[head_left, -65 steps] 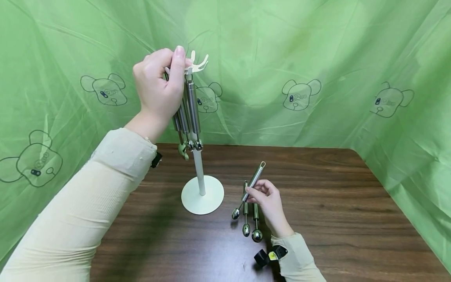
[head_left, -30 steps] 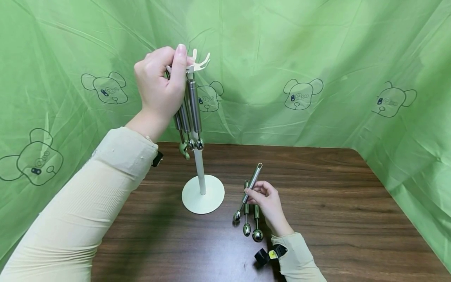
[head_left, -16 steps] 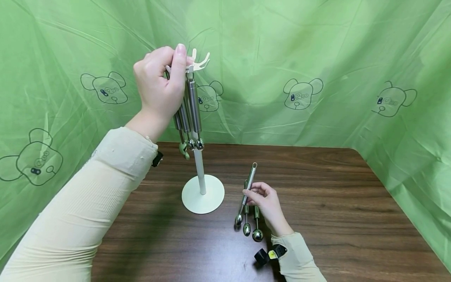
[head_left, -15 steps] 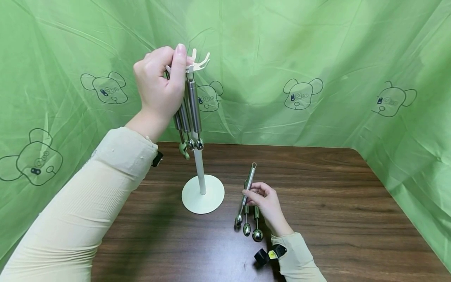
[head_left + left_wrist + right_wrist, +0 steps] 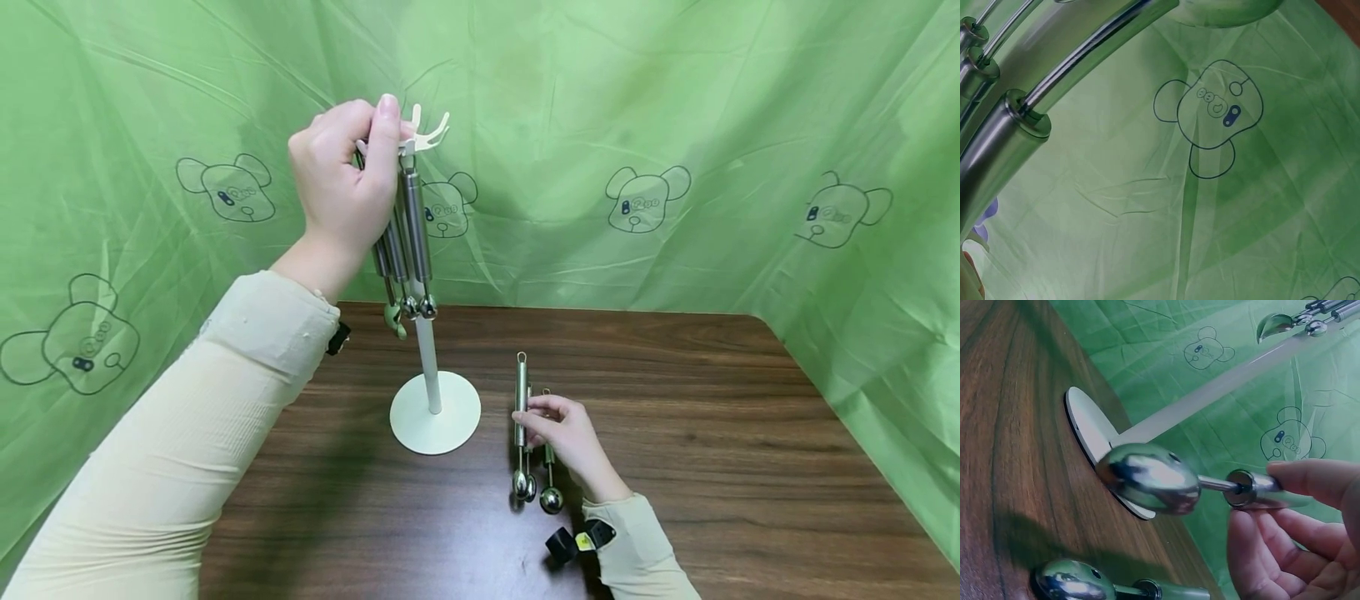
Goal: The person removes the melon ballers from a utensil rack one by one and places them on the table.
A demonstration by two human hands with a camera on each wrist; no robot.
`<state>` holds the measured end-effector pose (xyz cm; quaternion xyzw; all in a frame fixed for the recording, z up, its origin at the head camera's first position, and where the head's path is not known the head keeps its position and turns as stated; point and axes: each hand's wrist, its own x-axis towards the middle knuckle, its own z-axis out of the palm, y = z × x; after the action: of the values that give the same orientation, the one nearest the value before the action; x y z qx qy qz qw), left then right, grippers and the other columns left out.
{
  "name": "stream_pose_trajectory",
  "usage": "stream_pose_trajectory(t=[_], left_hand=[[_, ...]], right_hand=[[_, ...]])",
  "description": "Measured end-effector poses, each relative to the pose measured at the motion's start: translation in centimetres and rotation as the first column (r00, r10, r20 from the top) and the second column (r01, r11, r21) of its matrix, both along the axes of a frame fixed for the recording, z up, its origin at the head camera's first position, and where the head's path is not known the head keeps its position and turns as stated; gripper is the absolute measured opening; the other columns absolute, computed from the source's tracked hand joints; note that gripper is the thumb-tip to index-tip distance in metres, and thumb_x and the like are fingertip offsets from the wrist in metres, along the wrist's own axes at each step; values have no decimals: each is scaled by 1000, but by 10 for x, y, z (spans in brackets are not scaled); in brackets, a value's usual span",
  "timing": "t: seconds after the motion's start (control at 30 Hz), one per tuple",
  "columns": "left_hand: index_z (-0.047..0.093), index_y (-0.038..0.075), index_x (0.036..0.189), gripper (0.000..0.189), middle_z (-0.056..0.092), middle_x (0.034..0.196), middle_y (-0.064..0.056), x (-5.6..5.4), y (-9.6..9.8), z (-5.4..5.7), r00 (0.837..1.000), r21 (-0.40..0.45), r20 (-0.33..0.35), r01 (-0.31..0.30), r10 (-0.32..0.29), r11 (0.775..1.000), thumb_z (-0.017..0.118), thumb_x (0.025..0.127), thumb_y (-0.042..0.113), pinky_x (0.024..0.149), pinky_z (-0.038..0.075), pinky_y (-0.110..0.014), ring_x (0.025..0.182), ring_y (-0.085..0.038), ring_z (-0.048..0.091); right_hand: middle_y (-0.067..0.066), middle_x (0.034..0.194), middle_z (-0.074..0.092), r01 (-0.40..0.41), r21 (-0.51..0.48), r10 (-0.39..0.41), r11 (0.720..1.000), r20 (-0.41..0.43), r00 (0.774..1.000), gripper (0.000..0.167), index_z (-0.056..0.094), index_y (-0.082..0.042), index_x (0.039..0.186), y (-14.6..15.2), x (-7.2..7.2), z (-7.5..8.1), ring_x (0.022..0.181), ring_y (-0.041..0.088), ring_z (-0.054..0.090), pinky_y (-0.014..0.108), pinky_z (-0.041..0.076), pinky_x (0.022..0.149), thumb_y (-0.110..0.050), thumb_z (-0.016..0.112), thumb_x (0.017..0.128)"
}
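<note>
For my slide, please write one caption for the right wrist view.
Right hand holding a metal scoop by its handle; white stand and second scoop on the wooden table.

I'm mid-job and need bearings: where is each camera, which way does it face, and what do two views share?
Head: worn on the head, facing forward and down at the table; both hands (left hand, right hand) and sleeves show.
Left wrist: on that wrist, facing hanging utensils and green curtain; no hand plainly shows.
Right wrist: on that wrist, facing the held utensil; right fingers show.
Shared by head and right wrist: white stand, held utensil.
</note>
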<state>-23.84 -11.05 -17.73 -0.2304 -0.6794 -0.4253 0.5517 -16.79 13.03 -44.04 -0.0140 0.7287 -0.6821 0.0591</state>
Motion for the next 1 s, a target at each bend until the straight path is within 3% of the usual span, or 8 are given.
stream_pose_trajectory(t=[0.3,0.5,0.63,1.0], left_hand=[[71,-2,71,33,75,75,-12,0,1,0,1000,9,-3,-3,3,1000,57,95,17,70,39,-21,63,16,47],[72,-1,71,33,74,74,-12,0,1,0,1000,7,3,-6,6,1000,57,95,17,70,40,-22,63,16,47],[71,-1,71,34,73,72,-13,0,0,-1,1000,5,5,-8,8,1000,57,95,17,70,40,-23,63,15,46],[71,-1,70,34,73,71,-13,-1,0,-1,1000,4,-12,-4,4,1000,57,95,17,70,40,-23,63,14,46]], right_hand=[[4,77,67,-132,90,130,987,34,991,33,61,17,109,0,0,4,59,11,63,27,57,59,-6,70,87],[14,81,72,-118,202,112,972,41,993,30,64,14,104,-7,-3,4,55,10,63,31,58,57,-8,73,86],[12,80,73,-93,260,78,961,65,995,28,66,10,100,-11,-4,2,53,11,64,33,59,57,-11,75,85],[8,78,69,-62,161,50,985,75,996,31,62,16,105,1,-1,4,54,10,63,28,57,54,-6,72,86]])
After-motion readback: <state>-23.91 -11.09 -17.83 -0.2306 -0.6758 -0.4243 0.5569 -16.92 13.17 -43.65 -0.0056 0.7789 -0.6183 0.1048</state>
